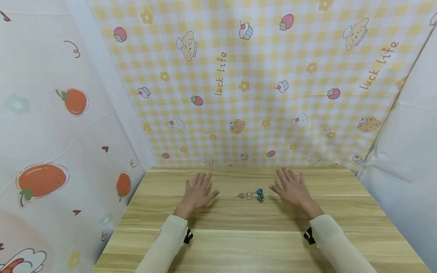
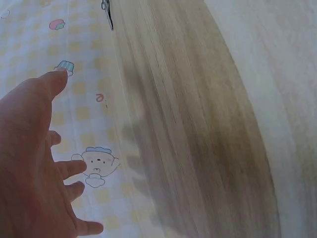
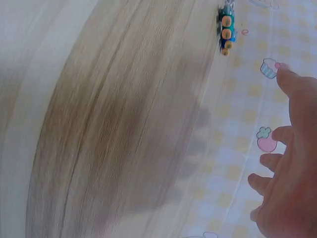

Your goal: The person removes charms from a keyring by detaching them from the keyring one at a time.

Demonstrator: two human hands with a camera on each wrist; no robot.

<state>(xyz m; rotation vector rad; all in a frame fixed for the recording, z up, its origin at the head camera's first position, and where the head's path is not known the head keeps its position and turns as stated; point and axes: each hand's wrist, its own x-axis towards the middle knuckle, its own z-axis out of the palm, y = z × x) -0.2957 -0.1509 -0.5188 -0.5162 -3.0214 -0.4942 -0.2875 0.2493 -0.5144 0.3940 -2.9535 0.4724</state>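
Note:
Between the two hands, a key (image 1: pixel 239 195) on metal rings (image 1: pixel 249 195) lies flat on the wooden table (image 1: pixel 239 246). Two small blue and green charms (image 1: pixel 260 195) hang from the rings on the right side. My left hand (image 1: pixel 197 193), fingers spread, is left of the key and holds nothing. On the other side, my right hand (image 1: pixel 293 190) is also spread out, its thumb nearest the charms. In the left wrist view the key's tip (image 2: pixel 110 20) shows at the top. The right wrist view shows the charms (image 3: pixel 227 29) with round orange spots.
A yellow checked cloth (image 1: pixel 259 106) with cartoon prints hangs behind the table's back edge. White cloth (image 1: pixel 68 132) with fruit prints covers the left side, and plain white cloth (image 1: pixel 403 163) the right. Black bands (image 1: pixel 188 236) sit at both wrists.

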